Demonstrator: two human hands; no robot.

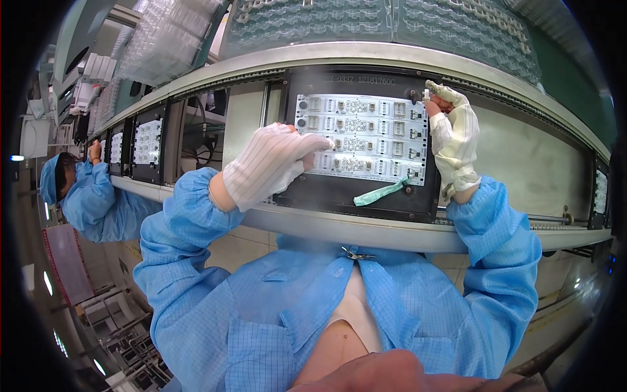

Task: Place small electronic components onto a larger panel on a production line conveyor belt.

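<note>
A black carrier plate (385,208) lies on the conveyor in front of me, bearing a white circuit board panel (356,163) with several rows of small components. My left hand (266,163), in a striped white glove, is over the panel's left side. Its fingers are drawn together with the tips at a component in the third row; whatever they hold is too small to name. At the plate's upper right corner is my right hand (453,134), gloved with bare fingertips showing. It pinches a small white connector-like part (428,95) beside the panel.
A pale green strip (380,194) lies across the plate's lower edge. Clear plastic trays (313,23) of small parts stand beyond the conveyor rail (366,53). More carrier plates (147,145) sit to the left, where another person (98,196) in blue works. Another board (600,193) is at far right.
</note>
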